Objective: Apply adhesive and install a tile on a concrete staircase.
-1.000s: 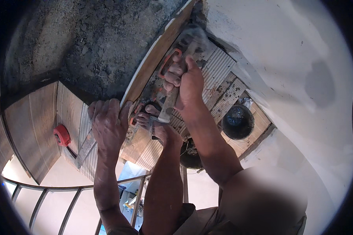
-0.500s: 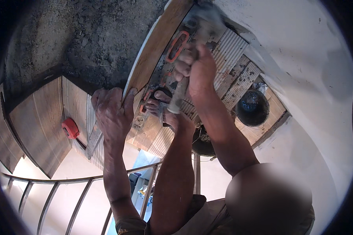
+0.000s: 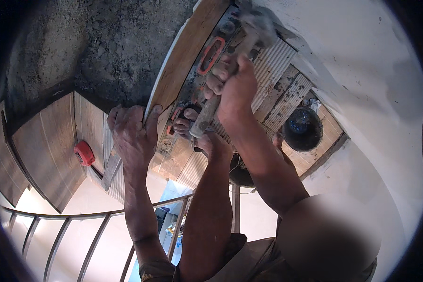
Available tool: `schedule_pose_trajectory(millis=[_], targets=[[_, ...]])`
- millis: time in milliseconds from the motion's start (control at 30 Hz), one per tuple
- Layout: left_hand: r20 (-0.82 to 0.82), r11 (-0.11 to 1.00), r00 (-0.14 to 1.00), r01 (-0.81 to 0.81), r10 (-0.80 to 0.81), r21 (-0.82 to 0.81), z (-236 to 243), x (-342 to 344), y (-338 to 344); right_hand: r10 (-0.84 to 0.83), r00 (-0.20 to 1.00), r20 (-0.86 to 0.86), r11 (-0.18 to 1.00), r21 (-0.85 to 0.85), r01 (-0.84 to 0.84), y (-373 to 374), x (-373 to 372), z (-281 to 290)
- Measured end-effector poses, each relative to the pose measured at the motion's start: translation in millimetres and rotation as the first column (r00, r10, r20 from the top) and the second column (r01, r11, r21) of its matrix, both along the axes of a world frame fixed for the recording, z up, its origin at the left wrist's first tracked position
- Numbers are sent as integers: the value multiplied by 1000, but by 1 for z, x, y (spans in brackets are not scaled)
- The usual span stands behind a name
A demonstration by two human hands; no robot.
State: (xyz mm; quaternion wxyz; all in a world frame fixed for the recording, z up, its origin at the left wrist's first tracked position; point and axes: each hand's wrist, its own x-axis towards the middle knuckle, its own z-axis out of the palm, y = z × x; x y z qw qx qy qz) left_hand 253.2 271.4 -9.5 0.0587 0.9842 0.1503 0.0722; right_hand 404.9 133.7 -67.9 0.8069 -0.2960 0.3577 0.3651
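One hammer [image 3: 230,75] slants, head upper right.

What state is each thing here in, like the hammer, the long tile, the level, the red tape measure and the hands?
Right hand: gripping the hammer handle.
Hammer: raised, head blurred.
Left hand: gripping the wood-look tile's edge.
Wood-look tile: standing on edge.
Spirit level: lying beside the tile.
Tape measure: lying untouched on a step.

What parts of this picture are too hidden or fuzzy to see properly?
Head view, the only one:
- The mallet: its head is smeared by blur, and the right hand covers the middle of the handle.
- The wood-look tile: the left hand hides part of its edge.
- The bare foot: only the toes show; the leg covers the rest.
- The black bucket: too dark to see what is inside.
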Motion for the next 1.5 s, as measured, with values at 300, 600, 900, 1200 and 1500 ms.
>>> schedule_pose_trajectory(millis=[300,600,900,1200,1500], targets=[[-66,995,993,-100,99,-20,10,-2,-1,78,997,-28,997,-6,-79,-16,0,-9],[-35,995,994,-101,100,-9,5,0,-3,117,990,74,986,-124,-107,-6,11,-1],[-71,995,994,-84,80,-60,6,-4,0,233,957,172,972,-61,-226,-3,4,2],[-20,994,997,-81,80,-71,4,-3,1,245,950,194,969,-34,-243,-14,8,-8],[-23,994,996,-83,82,-73,3,-4,-1,201,970,140,979,-68,-193,-11,7,-10]])
